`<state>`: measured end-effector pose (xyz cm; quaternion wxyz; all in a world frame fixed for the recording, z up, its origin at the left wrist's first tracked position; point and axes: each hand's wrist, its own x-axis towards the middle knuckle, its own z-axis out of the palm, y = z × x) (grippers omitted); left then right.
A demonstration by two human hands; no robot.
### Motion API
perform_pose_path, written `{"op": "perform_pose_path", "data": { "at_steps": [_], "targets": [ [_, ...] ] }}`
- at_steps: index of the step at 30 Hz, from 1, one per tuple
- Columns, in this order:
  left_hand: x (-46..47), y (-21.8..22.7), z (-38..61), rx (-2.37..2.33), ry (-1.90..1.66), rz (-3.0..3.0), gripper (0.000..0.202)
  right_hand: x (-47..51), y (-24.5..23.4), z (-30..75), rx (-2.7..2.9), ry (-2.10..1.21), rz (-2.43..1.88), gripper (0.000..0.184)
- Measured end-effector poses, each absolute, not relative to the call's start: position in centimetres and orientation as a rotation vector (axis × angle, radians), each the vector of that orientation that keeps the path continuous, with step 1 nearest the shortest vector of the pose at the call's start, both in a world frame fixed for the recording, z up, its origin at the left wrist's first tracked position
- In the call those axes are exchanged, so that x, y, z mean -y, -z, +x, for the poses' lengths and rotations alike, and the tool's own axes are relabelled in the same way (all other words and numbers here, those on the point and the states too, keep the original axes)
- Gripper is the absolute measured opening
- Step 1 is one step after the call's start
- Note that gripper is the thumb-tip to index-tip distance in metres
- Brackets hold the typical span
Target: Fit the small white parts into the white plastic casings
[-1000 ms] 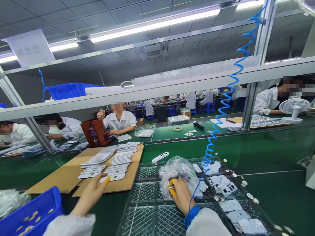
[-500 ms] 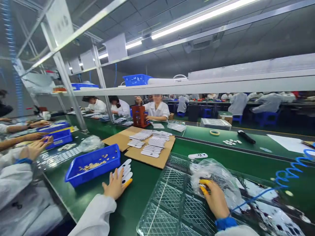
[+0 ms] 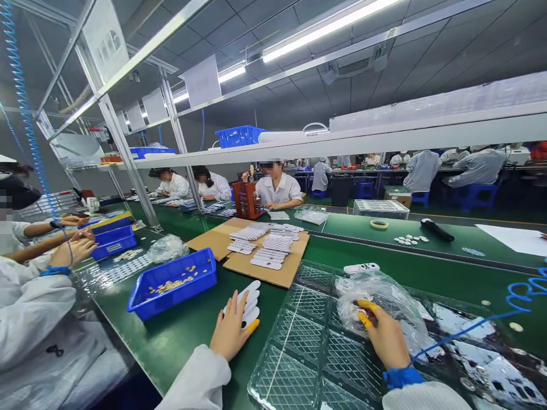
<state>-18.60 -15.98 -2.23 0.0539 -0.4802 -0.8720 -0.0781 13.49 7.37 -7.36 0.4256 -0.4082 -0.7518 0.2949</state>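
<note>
My left hand [image 3: 231,333] lies on a small fan of flat white oblong parts [image 3: 249,298] on the green table, fingers stretched over them, a yellow cot on one fingertip. My right hand [image 3: 384,336], also with yellow fingertip cots, reaches into a crumpled clear plastic bag [image 3: 384,296] and pinches something inside that I cannot make out. The bag rests on clear gridded plastic trays [image 3: 307,347]. A blue wrist strap [image 3: 401,377] with a coiled blue cord [image 3: 519,293] is on my right wrist.
A blue bin [image 3: 173,282] of small gold pieces stands left of my left hand. Cardboard sheets [image 3: 256,256] with rows of white parts lie behind it. A co-worker's hands [image 3: 72,247] work at the far left. Other people in white coats sit across the line.
The view swung left, then steadied. My left hand drew several white parts off the cardboard toward me and now rests on them nearer the tray. My right hand stays in the bag.
</note>
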Motion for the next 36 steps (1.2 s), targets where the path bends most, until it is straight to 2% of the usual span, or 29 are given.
{"op": "perform_pose_path", "data": {
  "at_steps": [4, 8, 11, 13, 18, 22, 29, 36],
  "targets": [
    [17.2, 2.1, -16.6, 2.258, 0.221, -1.618, 0.026, -7.2, 6.9, 13.7, 1.737, -0.816, -1.033, 0.034],
    [18.6, 3.1, -16.5, 2.274, 0.198, -1.545, 0.01, -6.7, 6.1, 13.5, 1.528, -0.963, -1.009, 0.035],
    [18.5, 2.2, -16.1, 2.315, 0.396, -1.569, 0.012, -6.3, 5.2, 13.0, 1.373, -1.133, -0.936, 0.037],
    [17.7, 0.2, -14.9, 2.375, 0.686, -1.578, 0.012, -5.9, 4.6, 12.6, 1.293, -1.234, -0.885, 0.038],
    [11.9, -5.5, -8.6, 2.503, 1.826, -1.678, 0.02, -5.3, 3.7, 12.1, 1.138, -1.393, -0.809, 0.042],
    [4.9, -4.7, -2.8, 2.401, 2.569, -1.75, 0.015, -5.0, 3.1, 12.2, 1.105, -1.469, -0.764, 0.041],
    [0.1, -0.7, 0.7, 2.369, 2.76, -1.929, 0.029, -4.9, 1.4, 12.4, 1.163, -1.41, -0.765, 0.036],
    [1.3, -1.2, 0.2, 2.356, 2.845, -2.089, 0.025, -3.6, 0.9, 12.1, 1.221, -1.353, -0.818, 0.026]
  ]
}}
